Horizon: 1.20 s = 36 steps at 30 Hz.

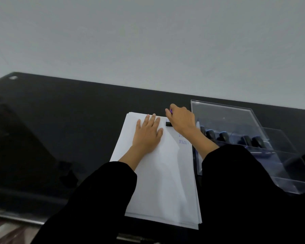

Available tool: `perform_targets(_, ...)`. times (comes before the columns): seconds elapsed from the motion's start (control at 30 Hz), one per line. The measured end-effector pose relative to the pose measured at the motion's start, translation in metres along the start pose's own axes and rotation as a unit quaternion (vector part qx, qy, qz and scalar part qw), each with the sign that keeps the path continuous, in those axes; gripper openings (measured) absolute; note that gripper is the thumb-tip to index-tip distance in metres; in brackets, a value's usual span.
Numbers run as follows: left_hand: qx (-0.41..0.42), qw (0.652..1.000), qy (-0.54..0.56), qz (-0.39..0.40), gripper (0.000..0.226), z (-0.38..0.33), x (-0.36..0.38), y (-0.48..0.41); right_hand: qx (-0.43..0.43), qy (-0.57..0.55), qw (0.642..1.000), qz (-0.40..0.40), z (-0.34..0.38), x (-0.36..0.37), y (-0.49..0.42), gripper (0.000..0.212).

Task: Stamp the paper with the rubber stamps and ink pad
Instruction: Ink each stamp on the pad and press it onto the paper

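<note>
A stack of white paper [158,173] lies on the dark table, with faint purple stamped words near its far right edge. My left hand [148,133] rests flat on the sheet, fingers straight. My right hand [180,120] grips a black rubber stamp [169,124], whose base sits on the paper near the far right corner. The stamp's handle is hidden inside my fist. Several more black stamps [224,136] stand in a clear acrylic organizer [278,166] to the right. I cannot make out the ink pad.
The black glossy table [60,129] stretches away to the left and ends at a pale wall. The acrylic organizer's raised back panel [224,117] stands close beside my right hand. The table's metal front edge [16,217] runs at lower left.
</note>
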<state>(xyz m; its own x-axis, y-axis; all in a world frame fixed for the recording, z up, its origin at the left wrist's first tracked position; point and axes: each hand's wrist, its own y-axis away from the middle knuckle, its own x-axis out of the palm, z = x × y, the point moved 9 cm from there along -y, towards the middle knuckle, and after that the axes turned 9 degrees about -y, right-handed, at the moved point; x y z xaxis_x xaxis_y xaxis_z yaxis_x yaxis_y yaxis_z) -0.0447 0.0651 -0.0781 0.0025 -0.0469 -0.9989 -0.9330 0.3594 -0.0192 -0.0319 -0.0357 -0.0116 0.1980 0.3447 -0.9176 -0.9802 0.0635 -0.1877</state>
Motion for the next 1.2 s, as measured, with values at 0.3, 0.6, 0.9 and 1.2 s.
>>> perform_targets(0.3,0.0,1.0,-0.007,-0.01,0.053,-0.001,-0.003,0.003,0.001,-0.009,1.0,-0.001,-0.001,0.001,0.009,0.022)
perform_targets(0.6,-0.002,1.0,-0.013,-0.019,0.054,-0.001,-0.004,0.002,0.01,-0.025,1.0,0.002,-0.003,0.004,0.013,0.02)
perform_targets(0.9,-0.002,1.0,-0.013,-0.019,0.054,-0.001,-0.002,0.001,0.024,-0.034,0.999,0.008,-0.002,0.001,0.007,0.02)
perform_targets(1.2,-0.002,1.0,-0.016,-0.017,0.055,0.0,0.0,0.0,0.022,-0.057,0.998,0.009,-0.002,0.002,0.004,0.019)
